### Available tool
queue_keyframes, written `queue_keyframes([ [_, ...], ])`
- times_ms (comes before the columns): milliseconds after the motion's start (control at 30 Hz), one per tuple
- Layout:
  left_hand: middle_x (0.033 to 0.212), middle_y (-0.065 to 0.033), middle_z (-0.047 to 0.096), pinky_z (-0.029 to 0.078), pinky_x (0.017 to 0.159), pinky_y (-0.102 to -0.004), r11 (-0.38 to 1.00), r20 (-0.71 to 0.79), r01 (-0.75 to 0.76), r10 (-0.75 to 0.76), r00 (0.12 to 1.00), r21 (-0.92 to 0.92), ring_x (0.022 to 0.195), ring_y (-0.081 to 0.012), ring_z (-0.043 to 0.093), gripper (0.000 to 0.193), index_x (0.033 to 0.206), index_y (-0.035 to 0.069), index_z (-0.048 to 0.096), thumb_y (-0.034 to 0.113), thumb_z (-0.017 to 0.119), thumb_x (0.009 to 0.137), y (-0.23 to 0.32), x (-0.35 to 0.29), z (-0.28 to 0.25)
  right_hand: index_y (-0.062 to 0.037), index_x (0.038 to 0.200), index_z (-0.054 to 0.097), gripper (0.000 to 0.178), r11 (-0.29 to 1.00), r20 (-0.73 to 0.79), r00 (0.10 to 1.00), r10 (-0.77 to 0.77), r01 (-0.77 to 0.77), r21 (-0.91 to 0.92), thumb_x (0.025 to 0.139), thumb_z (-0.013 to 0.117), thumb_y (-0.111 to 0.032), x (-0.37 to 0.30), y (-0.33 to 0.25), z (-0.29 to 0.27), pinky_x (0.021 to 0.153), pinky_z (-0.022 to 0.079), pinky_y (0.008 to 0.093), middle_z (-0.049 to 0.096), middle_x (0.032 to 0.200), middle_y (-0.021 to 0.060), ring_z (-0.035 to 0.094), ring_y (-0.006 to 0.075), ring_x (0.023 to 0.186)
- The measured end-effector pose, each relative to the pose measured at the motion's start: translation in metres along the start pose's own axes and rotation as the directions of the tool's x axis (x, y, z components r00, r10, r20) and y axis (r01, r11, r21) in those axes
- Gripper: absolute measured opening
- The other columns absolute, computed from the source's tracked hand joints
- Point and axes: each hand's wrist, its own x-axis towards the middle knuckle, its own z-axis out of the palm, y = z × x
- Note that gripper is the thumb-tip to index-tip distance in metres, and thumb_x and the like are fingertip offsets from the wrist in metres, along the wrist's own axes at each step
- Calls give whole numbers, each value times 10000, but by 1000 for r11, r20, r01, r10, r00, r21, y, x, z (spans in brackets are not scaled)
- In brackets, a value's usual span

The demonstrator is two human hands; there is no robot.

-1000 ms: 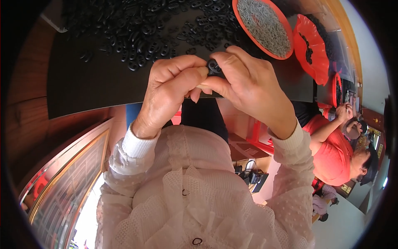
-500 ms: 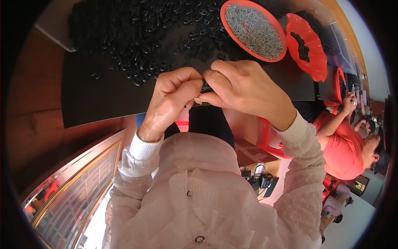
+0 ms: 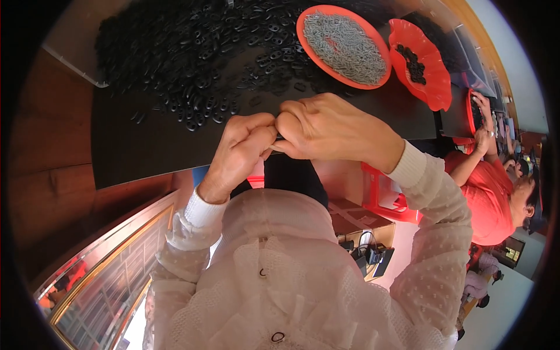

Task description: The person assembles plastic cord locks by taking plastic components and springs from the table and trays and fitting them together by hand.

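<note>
My left hand [image 3: 233, 154] and my right hand [image 3: 335, 129] meet over the near edge of the black tabletop [image 3: 146, 153]. Fingers of both are closed in a pinch around a small black plastic piece [image 3: 279, 138]. Only a dark sliver of it shows; the fingers cover the rest. Beyond my hands lies a large heap of black plastic parts [image 3: 192, 64], many oblong with two holes. To the right of the heap, a red plate [image 3: 364, 86] is filled with small grey metal screws or pins [image 3: 347, 49].
A wavy-rimmed red bowl [image 3: 437, 84] holds small black pieces [image 3: 412, 63]. At the far right, a person in a red shirt [image 3: 484, 204] reaches into another red dish [image 3: 470, 111]. An open cardboard box [image 3: 382, 233] and a red plastic stool or crate [image 3: 373, 195] stand below.
Both my hands have shifted slightly left, and the right fingers have curled further over the black piece, hiding more of it. The co-worker's hand has moved onto the red dish.
</note>
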Motion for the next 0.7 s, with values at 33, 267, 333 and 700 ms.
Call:
queue_keyframes([
  [33, 529, -16, 413, 265, 472, -268, 1000, -15, 10, -10, 1000, -5, 506, -80, 356, 207, 583, 8, 435, 79, 439, 777, 0, 0, 1, -36, 699, 433, 376, 1000, -1, 1000, 7, -7, 17, 770, 712, -278, -1, 0, 0, 460, 441, 341, 466, 652, 104, 572, 264, 538],
  [267, 546, -26, 407, 259, 470, -271, 991, -85, -135, 135, 987, 4, 501, -88, 364, 207, 580, -5, 414, 83, 443, 765, -4, 0, 5, -28, 719, 463, 433, 998, -55, 997, 50, -47, 51, 840, 633, -408, -6, -5, 2, 458, 457, 355, 505, 656, 110, 604, 261, 558],
  [333, 553, -28, 401, 261, 469, -276, 994, -14, -112, 112, 994, -8, 495, -96, 364, 200, 582, -11, 416, 85, 444, 756, -2, 0, 3, -41, 722, 412, 416, 995, -65, 994, 83, -79, 68, 790, 709, -325, -8, -8, 1, 476, 436, 353, 481, 682, 103, 565, 269, 572],
  [700, 517, -39, 388, 260, 459, -291, 994, 66, -109, 109, 992, 4, 475, -105, 356, 218, 549, -18, 378, 70, 442, 739, -5, 3, -2, -6, 705, 460, 393, 990, 39, 993, 110, -112, 79, 857, 636, -322, -3, -15, -2, 453, 453, 376, 534, 631, 156, 587, 311, 536],
])
